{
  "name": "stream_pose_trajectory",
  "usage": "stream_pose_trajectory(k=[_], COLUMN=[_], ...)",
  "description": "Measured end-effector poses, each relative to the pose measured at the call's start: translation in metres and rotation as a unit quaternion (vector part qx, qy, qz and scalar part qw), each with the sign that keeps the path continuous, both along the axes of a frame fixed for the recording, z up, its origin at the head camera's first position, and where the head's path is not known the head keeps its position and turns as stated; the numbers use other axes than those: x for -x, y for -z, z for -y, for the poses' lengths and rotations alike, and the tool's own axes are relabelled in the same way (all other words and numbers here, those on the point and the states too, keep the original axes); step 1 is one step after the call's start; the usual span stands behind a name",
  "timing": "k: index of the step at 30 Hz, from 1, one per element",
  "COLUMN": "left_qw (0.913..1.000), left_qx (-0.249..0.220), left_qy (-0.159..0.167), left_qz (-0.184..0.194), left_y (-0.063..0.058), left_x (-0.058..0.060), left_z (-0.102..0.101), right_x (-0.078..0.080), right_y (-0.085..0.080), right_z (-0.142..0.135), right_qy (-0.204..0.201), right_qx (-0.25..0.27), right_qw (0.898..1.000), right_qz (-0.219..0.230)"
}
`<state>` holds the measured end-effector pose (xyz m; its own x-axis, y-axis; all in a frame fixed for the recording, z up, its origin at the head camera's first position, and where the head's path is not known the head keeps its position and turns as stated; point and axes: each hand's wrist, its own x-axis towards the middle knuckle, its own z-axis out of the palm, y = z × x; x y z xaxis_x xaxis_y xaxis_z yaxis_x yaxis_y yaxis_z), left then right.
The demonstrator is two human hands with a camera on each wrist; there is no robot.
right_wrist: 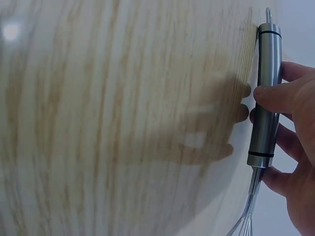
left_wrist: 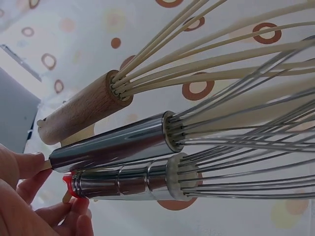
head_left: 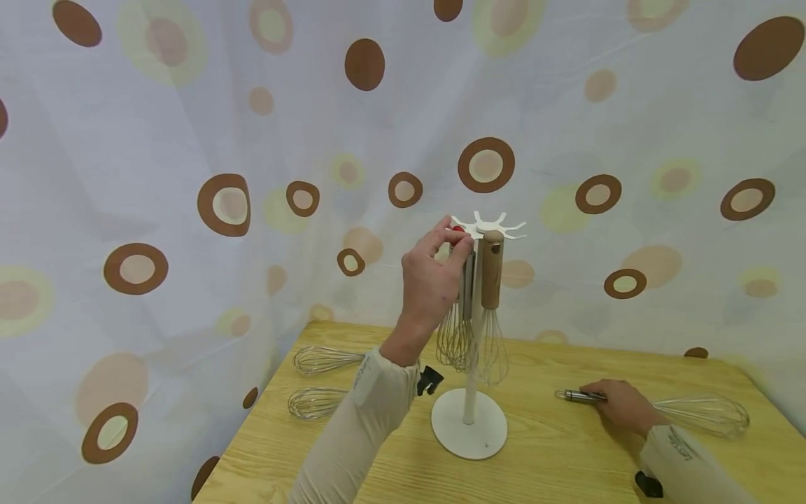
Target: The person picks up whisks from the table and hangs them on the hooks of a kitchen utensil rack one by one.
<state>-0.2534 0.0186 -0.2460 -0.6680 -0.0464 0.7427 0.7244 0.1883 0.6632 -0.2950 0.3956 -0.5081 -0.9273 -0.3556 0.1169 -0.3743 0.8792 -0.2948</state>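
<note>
My left hand is up at the top of a white whisk stand with spoke-like hooks. Its thumb and fingers pinch the loop end of a smooth metal-handled whisk, which hangs wires down. Against the same fingers in the left wrist view is a ribbed metal whisk with a red end. Beside these hangs a wooden-handled whisk with pale wires. Low at the right, my right hand grips the metal handle of another whisk, its wire head pointing right over the table.
Two wire whisks, a far one and a nearer one, lie on the left of the wooden table, partly behind the left sleeve. The stand's round white base sits mid-table. A dotted curtain hangs behind.
</note>
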Motion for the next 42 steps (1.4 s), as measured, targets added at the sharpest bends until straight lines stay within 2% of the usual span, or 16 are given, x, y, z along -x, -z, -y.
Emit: stream_pose_trajectory(k=[7, 16, 21, 30, 37, 42], left_qw=[0.9999, 0.9995, 0.9991, 0.9983, 0.9977, 0.9974], left_qx=[-0.006, -0.002, 0.002, 0.004, 0.001, -0.001], left_qy=[0.011, 0.027, 0.036, 0.053, 0.065, 0.068], left_qz=[0.006, 0.018, 0.023, 0.024, 0.019, 0.021], left_y=[0.002, 0.001, -0.001, 0.001, 0.0, 0.0], left_x=[0.003, 0.008, 0.01, 0.016, 0.019, 0.02], left_z=[0.0, 0.006, 0.007, 0.008, 0.009, 0.009], right_x=[-0.01, -0.022, -0.032, -0.047, -0.061, -0.066], right_y=[-0.007, -0.041, -0.064, -0.12, -0.165, -0.188], right_z=[0.009, 0.029, 0.05, 0.09, 0.121, 0.14], right_qy=[-0.028, -0.049, -0.068, -0.098, -0.12, -0.135], right_qx=[-0.001, 0.06, 0.097, 0.176, 0.259, 0.29], right_qw=[0.999, 0.994, 0.986, 0.951, 0.92, 0.902], right_qz=[-0.038, -0.079, -0.121, -0.235, -0.27, -0.29])
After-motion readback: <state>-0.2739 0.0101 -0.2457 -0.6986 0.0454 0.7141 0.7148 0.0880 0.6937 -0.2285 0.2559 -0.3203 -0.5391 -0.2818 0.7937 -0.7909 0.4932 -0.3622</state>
